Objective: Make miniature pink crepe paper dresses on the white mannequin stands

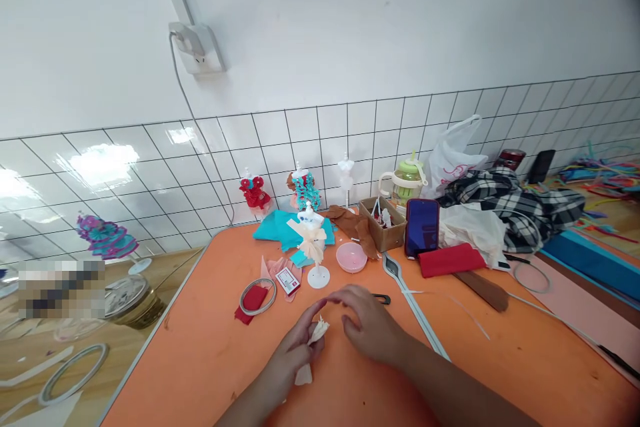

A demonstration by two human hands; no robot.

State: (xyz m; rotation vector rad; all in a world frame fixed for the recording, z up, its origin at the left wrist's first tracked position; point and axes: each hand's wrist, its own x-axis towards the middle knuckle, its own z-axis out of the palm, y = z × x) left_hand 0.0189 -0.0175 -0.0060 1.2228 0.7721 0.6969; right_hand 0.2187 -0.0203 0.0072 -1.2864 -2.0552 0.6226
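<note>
My left hand point(299, 345) is closed on a small gathered piece of cream fabric point(319, 329), with a pale strip point(303, 375) hanging below it. Close by on the right, my right hand point(364, 321) has its fingers curved and its thumb apart, with its index fingertip near the left hand's fingertips; nothing shows in its grasp. Behind both hands stands a small white mannequin point(319, 277) dressed in cream fabric point(313, 244). A pink bowl point(351, 258) sits to its right. A white-and-red box point(288, 281) and a ring of tape point(244, 300) over red fabric lie to its left.
Along the wall stand mannequins in red point(255, 193) and turquoise point(305, 190), a cardboard box point(391, 235), a phone point(422, 228) and a bottle point(407, 181). Scissors or tweezers-like grey tool point(415, 303), red cloth point(450, 259) and a brown strip point(484, 290) lie right.
</note>
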